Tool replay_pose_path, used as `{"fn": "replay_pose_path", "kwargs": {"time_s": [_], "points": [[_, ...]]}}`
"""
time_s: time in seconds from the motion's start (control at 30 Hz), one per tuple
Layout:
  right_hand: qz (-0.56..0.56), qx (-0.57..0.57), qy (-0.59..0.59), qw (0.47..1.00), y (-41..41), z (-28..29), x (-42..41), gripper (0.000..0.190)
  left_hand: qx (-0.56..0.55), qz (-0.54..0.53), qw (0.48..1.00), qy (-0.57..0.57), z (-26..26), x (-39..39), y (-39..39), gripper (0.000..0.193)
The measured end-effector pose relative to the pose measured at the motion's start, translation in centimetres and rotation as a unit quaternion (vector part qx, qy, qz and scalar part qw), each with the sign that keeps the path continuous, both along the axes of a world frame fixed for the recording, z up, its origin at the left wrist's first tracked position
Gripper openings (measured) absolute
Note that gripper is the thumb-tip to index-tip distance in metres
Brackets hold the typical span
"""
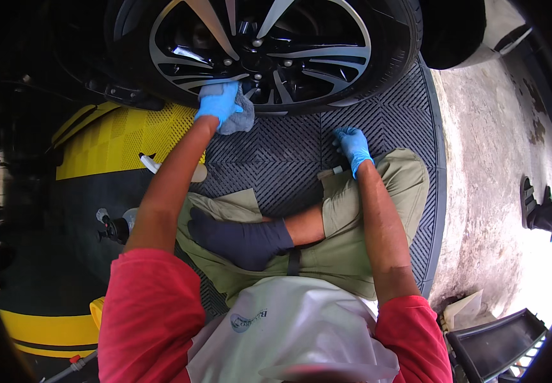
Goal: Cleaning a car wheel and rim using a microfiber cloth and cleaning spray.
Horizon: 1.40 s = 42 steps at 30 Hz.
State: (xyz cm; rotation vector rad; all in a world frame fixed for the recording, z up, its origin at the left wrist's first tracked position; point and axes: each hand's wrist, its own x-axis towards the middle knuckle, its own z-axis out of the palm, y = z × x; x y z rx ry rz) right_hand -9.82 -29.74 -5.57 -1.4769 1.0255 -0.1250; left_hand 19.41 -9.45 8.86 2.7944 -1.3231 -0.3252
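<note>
My left hand (219,103), in a blue disposable glove, presses a grey microfiber cloth (238,117) against the lower left rim of a black and silver alloy wheel (256,62). Part of the cloth is hidden behind the hand. Around the wheel is a black tyre (395,62). My right hand (351,143), also gloved in blue, hangs near my bent knee, its fingers curled. Its palm is turned away, so I cannot see whether anything is inside. Close to its wrist is a brush (328,172) with tan bristles, partly hidden.
Black and yellow grid tiles (285,143) cover the floor. Left of me are a white-triggered spray bottle (199,173), partly behind my forearm, and a black-headed bottle (115,230). A black tray (496,342) stands at lower right. Another person's shoe (527,201) shows far right.
</note>
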Motion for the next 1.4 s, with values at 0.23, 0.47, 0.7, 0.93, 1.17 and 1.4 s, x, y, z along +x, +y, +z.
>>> {"fn": "replay_pose_path", "kwargs": {"time_s": [0.23, 0.47, 0.7, 0.93, 1.17, 1.4], "points": [[0.009, 0.0, -0.012, 1.0, 0.6, 0.2, 0.0, 0.021, -0.159, -0.137, 0.971, -0.117, -4.0, 1.3, 4.0, 0.086], [0.053, 0.011, -0.017, 0.998, 0.6, -0.4, 1.6, 0.022, 0.117, -0.071, 0.98, -0.142, -0.1, 4.0, 1.4, 0.103], [0.014, 0.059, 0.018, 0.998, -0.9, -0.7, -0.8, 0.023, -0.239, 0.244, 0.91, 0.236, 2.1, -2.6, -1.0, 0.079], [0.052, 0.048, 0.016, 0.997, 0.5, -0.1, 0.5, 0.024, -0.145, -0.015, 0.949, -0.28, -2.2, -4.5, 2.1, 0.09], [0.052, 0.05, 0.016, 0.997, 0.6, 0.1, 1.2, 0.022, -0.065, -0.025, 0.959, -0.275, -2.8, 0.1, 2.6, 0.071], [0.057, 0.033, 0.019, 0.998, -0.1, -1.2, 0.0, 0.022, -0.146, -0.028, 0.923, -0.355, -4.6, -5.1, 3.2, 0.055]]}}
